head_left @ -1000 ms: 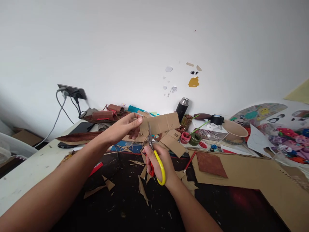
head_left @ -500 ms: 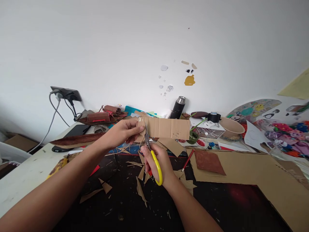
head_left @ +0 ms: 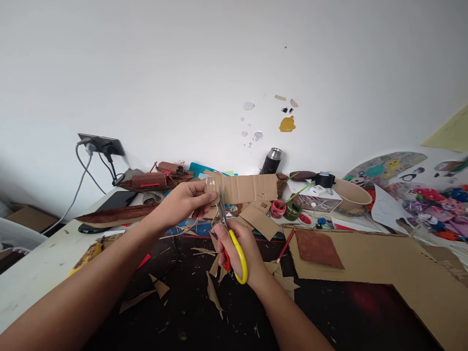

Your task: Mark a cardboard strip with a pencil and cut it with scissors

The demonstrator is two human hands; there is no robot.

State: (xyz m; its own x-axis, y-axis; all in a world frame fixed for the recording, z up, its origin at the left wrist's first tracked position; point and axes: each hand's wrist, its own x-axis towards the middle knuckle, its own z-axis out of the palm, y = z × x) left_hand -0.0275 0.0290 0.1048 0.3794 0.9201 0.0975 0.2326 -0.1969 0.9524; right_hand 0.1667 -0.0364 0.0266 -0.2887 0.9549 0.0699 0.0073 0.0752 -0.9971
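pinching a cardboard strip (head_left: 249, 189) in a narrow left grip (head_left: 190, 197), right grip (head_left: 249, 249) curled round scissors (head_left: 236, 242).

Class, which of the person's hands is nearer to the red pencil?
Right. The right hand, holding scissors, is left of the red pencil; the left hand, pinching the cardboard strip, is farther left and higher in the picture.

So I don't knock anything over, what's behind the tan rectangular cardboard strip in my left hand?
A silver-topped black cylindrical flask and a teal sheet show above it. The cardboard strip hides the flask's base and anything else there.
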